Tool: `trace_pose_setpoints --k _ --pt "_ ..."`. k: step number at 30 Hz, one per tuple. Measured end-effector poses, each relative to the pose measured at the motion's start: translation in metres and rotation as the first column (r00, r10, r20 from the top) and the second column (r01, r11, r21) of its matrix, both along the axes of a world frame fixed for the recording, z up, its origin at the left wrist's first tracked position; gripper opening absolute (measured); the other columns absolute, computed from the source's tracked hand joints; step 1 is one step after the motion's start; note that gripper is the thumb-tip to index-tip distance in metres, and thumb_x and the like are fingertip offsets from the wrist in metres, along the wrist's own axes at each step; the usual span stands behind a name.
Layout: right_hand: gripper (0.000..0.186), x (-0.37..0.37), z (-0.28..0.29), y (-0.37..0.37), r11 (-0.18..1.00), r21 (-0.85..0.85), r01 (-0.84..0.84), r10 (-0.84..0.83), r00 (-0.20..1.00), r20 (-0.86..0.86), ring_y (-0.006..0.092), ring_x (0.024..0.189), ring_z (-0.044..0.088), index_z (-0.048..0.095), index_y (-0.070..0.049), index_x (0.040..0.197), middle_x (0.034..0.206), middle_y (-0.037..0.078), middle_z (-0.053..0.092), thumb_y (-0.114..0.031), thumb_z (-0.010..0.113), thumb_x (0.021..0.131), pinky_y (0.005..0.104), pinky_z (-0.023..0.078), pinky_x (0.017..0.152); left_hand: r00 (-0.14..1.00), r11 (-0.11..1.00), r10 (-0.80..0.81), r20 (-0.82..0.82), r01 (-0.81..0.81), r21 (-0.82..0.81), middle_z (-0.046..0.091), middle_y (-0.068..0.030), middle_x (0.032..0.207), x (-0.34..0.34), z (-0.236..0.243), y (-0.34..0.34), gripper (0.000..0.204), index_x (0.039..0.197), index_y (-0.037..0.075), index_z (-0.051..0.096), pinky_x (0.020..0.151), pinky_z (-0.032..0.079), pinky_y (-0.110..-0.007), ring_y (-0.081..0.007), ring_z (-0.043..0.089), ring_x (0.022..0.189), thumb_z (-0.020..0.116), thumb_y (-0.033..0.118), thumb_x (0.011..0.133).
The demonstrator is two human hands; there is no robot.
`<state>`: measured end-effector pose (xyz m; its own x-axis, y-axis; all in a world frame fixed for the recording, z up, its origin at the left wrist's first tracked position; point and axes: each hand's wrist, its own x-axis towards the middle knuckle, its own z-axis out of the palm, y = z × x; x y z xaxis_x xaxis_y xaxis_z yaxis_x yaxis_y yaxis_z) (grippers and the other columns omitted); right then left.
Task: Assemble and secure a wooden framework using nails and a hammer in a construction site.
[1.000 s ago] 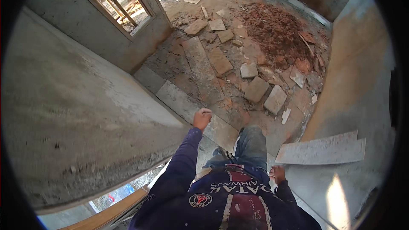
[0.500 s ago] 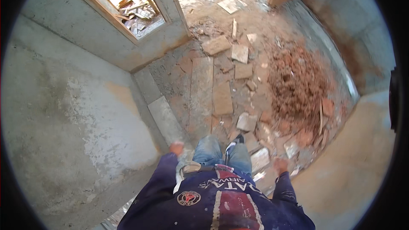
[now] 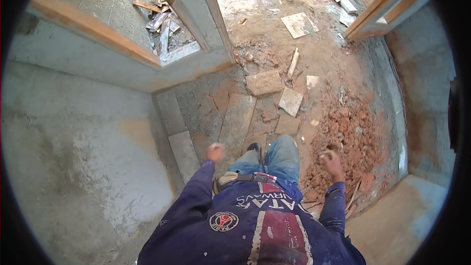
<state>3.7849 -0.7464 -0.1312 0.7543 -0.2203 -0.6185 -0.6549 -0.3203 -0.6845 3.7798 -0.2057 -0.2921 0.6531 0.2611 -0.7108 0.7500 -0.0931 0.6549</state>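
My left hand hangs in front of my left hip, its fingers curled in and slightly blurred, and I see nothing in it. Beyond it pale rectangular slabs lie along the left wall. On the other side my right hand is held out with fingers loosely curled, and no object shows in it. Behind that hand in the view is a heap of reddish soil; I see no grip on it. Between the hands are my jeans-clad legs, with one dark shoe tip showing.
Broken tiles and slabs lie ahead, along with a short wood piece. Plastered walls stand at left and right. A wood-framed window opening is at the left, and a wooden door frame at the far right.
I have moved forward over the floor, so the slabs and soil heap now sit nearer my body. Both hands have risen in the view, and the other leg is in front.
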Motion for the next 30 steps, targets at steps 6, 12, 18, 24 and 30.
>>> trace_pose_setpoints --k 6,12,18,24,30 --pt "0.016 0.098 -0.052 0.009 0.991 0.051 0.127 -0.109 0.955 -0.275 0.0162 0.065 0.064 0.064 -0.003 0.095 0.076 0.006 0.065 -0.016 0.065 0.086 0.0301 0.052 0.053 0.9 0.971 -0.202 0.386 0.235 -0.04 0.066 -0.0065 0.083 0.28 0.138 -0.087 0.023 0.106 -0.001 0.064 0.065 0.052 -0.027 -0.014 0.064 0.072 0.064 0.013 0.088" --pt "0.011 0.266 -0.143 -0.051 0.876 -0.057 -0.478 0.464 0.87 -0.164 0.0198 0.062 0.065 0.066 -0.003 0.087 0.071 0.008 0.065 -0.012 0.061 0.084 0.0335 0.051 0.053 0.98 0.988 0.13 0.152 -0.141 0.061 0.068 -0.0079 0.083 0.401 0.095 -0.069 0.023 0.101 -0.001 0.067 0.064 0.052 -0.027 -0.0128 0.064 0.073 0.066 0.013 0.083" --pt "0.022 0.619 -0.054 0.028 0.997 0.082 -0.009 0.021 0.988 -0.154 0.0142 0.066 0.059 0.056 -0.003 0.103 0.081 0.004 0.061 -0.02 0.06 0.09 0.029 0.049 0.053 0.995 0.96 -0.092 0.044 0.077 0.269 0.071 -0.0121 0.089 0.463 0.135 -0.076 0.029 0.098 0.002 0.068 0.076 0.053 -0.034 -0.0217 0.067 0.081 0.069 0.025 0.081" --pt "0.027 0.927 0.017 0.161 0.939 0.084 -0.333 0.302 0.916 0.264 0.0116 0.073 0.063 0.061 -0.001 0.109 0.086 0.005 0.065 -0.021 0.062 0.091 0.0257 0.05 0.06 0.943 0.916 -0.158 0.292 0.029 0.401 0.07 -0.012 0.097 0.64 0.173 -0.115 0.031 0.101 0.003 0.067 0.081 0.051 -0.036 -0.0229 0.067 0.092 0.069 0.028 0.084" --pt "0.031 1.056 -0.014 0.298 0.731 0.004 -0.683 0.645 0.693 0.322 0.0128 0.077 0.064 0.061 0.001 0.111 0.088 0.007 0.066 -0.022 0.064 0.09 0.0262 0.05 0.063 0.95 0.967 0.168 0.265 -0.211 0.142 0.071 -0.0115 0.093 0.816 0.103 -0.056 0.03 0.104 0.001 0.067 0.077 0.052 -0.032 -0.0199 0.068 0.086 0.069 0.025 0.084"
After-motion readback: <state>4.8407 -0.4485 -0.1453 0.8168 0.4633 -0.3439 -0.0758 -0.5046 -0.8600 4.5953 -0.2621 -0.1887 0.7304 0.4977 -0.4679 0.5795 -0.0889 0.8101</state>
